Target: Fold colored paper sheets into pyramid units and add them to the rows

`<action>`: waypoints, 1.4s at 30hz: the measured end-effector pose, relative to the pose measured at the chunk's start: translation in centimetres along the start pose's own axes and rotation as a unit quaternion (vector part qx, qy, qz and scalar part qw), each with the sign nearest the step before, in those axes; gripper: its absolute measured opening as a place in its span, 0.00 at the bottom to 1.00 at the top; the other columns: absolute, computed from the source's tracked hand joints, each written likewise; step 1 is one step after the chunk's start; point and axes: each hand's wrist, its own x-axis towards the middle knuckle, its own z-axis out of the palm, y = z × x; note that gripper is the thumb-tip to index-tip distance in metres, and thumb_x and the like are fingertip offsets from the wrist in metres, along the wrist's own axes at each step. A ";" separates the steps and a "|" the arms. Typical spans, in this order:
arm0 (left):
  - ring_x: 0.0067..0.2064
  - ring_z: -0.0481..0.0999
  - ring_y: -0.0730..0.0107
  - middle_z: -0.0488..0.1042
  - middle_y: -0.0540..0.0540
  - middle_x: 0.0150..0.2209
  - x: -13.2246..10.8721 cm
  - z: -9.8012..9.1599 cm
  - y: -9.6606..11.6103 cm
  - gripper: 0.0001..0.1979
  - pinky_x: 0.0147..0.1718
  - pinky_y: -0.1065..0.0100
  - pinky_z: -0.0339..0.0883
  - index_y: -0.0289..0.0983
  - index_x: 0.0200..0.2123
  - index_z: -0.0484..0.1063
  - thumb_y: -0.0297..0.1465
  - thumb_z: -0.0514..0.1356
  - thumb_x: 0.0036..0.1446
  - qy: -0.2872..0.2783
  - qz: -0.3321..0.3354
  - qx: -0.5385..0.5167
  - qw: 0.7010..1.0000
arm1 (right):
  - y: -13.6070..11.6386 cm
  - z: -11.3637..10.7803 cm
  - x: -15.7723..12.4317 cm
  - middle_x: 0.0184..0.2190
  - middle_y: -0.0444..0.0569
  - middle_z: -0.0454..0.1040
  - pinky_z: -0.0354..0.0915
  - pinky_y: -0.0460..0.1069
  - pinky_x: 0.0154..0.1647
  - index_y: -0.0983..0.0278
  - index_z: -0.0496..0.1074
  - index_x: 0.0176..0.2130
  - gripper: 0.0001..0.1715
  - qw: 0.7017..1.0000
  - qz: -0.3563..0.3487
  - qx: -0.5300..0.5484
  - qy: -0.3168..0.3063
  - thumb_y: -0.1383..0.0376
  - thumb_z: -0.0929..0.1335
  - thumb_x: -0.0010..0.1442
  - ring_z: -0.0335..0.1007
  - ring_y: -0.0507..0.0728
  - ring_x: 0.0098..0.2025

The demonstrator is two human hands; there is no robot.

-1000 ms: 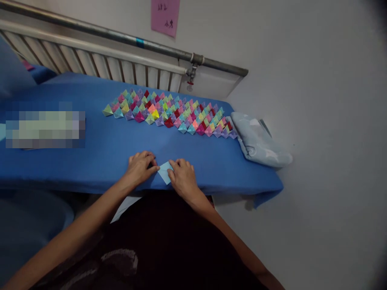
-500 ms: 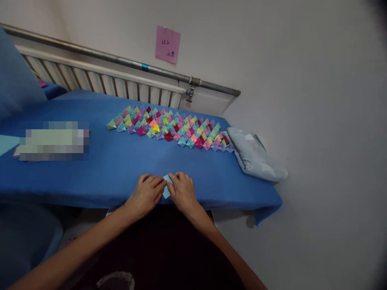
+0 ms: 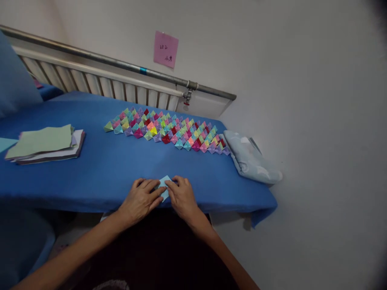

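A small light blue folded paper [image 3: 165, 180] lies at the front edge of the blue-covered table, between my two hands. My left hand [image 3: 144, 197] holds its left side, the index finger reaching across the paper and the thumb near its lower corner. From the right, my right hand [image 3: 182, 195] grips the paper with bent fingers and thumb close together at its edge. The fingers cover part of the paper, so its folds are only partly visible. Behind them stand rows of multicoloured folded paper pieces [image 3: 166, 129].
A stack of coloured paper sheets [image 3: 45, 139] lies on the left of the blue tablecloth [image 3: 99, 177]. A folded pale blue cloth [image 3: 252, 159] rests at the right end. Behind run a radiator [image 3: 105, 86] and a metal pipe [image 3: 105, 67]; a pink note [image 3: 166, 49] hangs on the wall.
My left hand has shifted slightly left and its fingers have spread, so more of the light blue paper shows. My right hand remains at the paper's right side. The view has moved slightly.
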 end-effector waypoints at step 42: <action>0.27 0.69 0.66 0.69 0.52 0.20 11.0 -4.4 -4.8 0.12 0.29 0.67 0.60 0.39 0.20 0.70 0.40 0.66 0.39 -0.335 -0.177 -0.233 0.896 | 2.5 -1.5 -1.5 0.36 0.46 0.74 0.65 0.49 0.41 0.60 0.78 0.40 0.12 0.848 0.203 0.462 0.162 0.60 0.68 0.55 0.68 0.53 0.36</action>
